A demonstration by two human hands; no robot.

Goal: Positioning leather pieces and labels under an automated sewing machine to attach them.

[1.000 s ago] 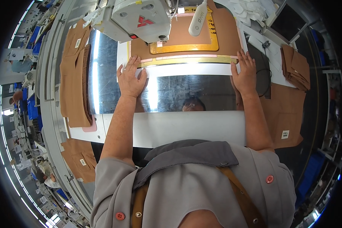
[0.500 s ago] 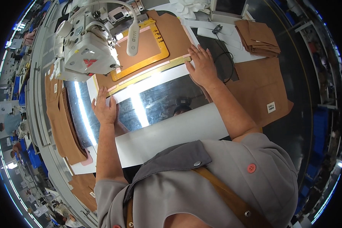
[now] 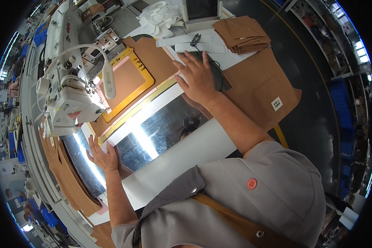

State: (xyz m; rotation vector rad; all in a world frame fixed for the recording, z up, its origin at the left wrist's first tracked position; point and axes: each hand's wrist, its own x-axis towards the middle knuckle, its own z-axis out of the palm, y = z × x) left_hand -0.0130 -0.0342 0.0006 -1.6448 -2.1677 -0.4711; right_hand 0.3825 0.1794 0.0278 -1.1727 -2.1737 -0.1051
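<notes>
A brown fabric panel (image 3: 146, 50) lies under a yellow clamp frame (image 3: 149, 78) at the sewing machine (image 3: 68, 101). Along the panel's near edge runs a pale yellow strip (image 3: 163, 87). At the strip's left end, my left hand (image 3: 104, 157) is open, fingers spread over the shiny metal plate (image 3: 155, 128). My right hand (image 3: 199, 78) is open too, fingers fanned beside the panel's right corner. Neither hand holds anything. Whether the right fingertips touch the panel, I cannot tell.
A white lamp (image 3: 108, 78) hangs over the frame. Folded brown pieces (image 3: 241, 35) and a large brown panel (image 3: 258, 84) lie at right; more brown pieces (image 3: 68, 177) lie at left. White scraps (image 3: 159, 18) and a black cable (image 3: 219, 68) are at the back.
My view has turned, so the machine and panel appear further left and tilted. The fingers of both hands have spread, and both hands have shifted outward from the panel's near edge.
</notes>
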